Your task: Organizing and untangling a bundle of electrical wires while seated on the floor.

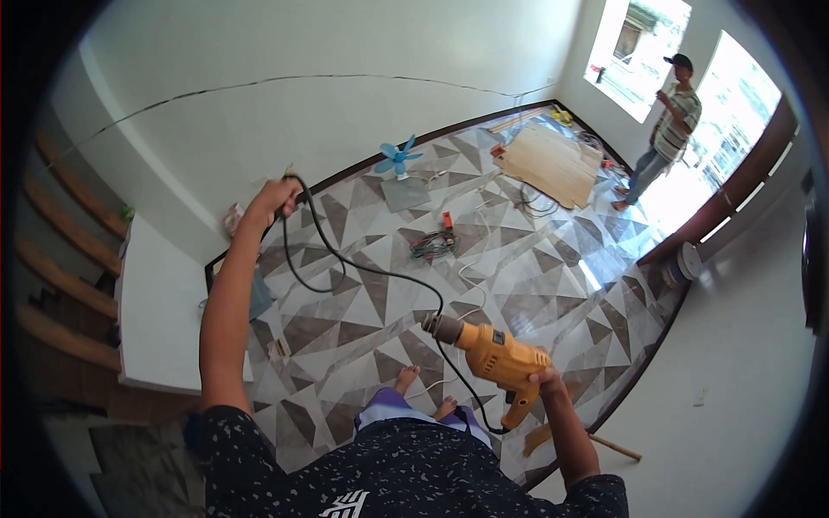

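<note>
A yellow corded power drill is in my right hand, which is closed around the rear of its body. The drill lies on its side in the air, chuck pointing left and handle hanging down. Its black cord leaves the handle, passes behind the chuck and rises in a loop to my left hand. That hand is raised toward the wall, fingers closed around the cord near its end. A small pale tip, perhaps the plug, sticks out above the fingers.
On the patterned tile floor lie a coiled cable and a white cord. A blue fan stands by the wall, a plywood sheet farther right. Another person stands near the doorway. Stairs rise at left.
</note>
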